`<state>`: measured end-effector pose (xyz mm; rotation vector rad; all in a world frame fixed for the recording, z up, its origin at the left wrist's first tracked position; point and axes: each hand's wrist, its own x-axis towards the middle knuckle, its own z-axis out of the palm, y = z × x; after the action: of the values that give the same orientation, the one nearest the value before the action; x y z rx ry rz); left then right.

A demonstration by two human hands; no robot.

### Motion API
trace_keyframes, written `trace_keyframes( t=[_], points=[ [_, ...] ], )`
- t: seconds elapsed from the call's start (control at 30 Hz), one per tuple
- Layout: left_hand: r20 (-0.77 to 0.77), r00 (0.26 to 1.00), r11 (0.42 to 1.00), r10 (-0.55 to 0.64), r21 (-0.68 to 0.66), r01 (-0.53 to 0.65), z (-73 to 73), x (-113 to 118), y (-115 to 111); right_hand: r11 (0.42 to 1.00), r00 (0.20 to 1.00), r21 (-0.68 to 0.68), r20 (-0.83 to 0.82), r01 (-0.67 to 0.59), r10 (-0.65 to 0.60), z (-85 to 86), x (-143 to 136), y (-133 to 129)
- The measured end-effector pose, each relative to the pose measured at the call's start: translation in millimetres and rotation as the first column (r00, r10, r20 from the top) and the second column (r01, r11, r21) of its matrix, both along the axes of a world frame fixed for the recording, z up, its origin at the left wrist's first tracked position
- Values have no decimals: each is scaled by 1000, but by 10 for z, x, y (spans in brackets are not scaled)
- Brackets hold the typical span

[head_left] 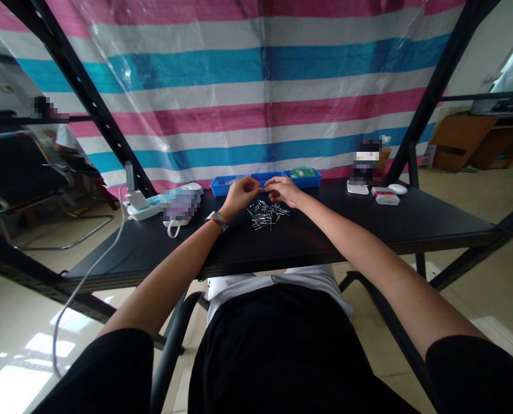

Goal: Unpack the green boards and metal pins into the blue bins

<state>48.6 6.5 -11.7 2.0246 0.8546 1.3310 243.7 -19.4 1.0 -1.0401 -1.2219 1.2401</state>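
Over the black table (308, 236), my left hand (241, 194) and my right hand (282, 191) almost meet at the fingertips. Both are closed in a pinch. Whatever is between the fingers is too small to make out. Just below them lies a loose pile of thin silver pieces (265, 215) that look like pop rivets. Directly behind the hands stands a long blue tray (222, 187), partly covered by them. Its right part holds green and white contents (301, 172), and clear plastic shows in its left part.
On the left are a power strip (142, 211) with a plugged-in charger and cable (119, 230), and a blurred pouch-like item (182, 206). A small red-and-white box (385, 196) and a white rounded case (397, 188) lie right. A striped sheet (239, 103) hangs behind; a person (69, 141) sits far left.
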Motion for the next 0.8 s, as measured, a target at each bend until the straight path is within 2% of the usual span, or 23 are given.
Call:
trace_keyframes(
  t=[0.1,0.2,0.33,0.5,0.6,0.7,0.8],
  points=[
    [-5,1000,1000,7,-19,-7,-1,-30,37,997,999,70,-9,35,-34,8,7,12],
    [4,999,994,-34,-108,34,-10,-53,78,990,999,130,-12,54,-53,11,15,19],
    [53,997,981,-60,-181,69,-3,-52,82,986,998,159,14,55,-58,0,18,29],
    [68,996,978,-58,-194,70,10,-36,64,982,998,184,15,51,-54,-17,22,40],
    [71,996,977,-48,-204,62,7,-35,65,988,998,139,15,66,-68,-11,32,46],
    [100,994,978,-49,-197,68,6,-40,59,996,997,38,0,75,-75,2,40,48],
    [131,991,985,-34,-165,55,15,-41,40,999,999,-37,-30,36,-37,14,38,38]
  ],
)
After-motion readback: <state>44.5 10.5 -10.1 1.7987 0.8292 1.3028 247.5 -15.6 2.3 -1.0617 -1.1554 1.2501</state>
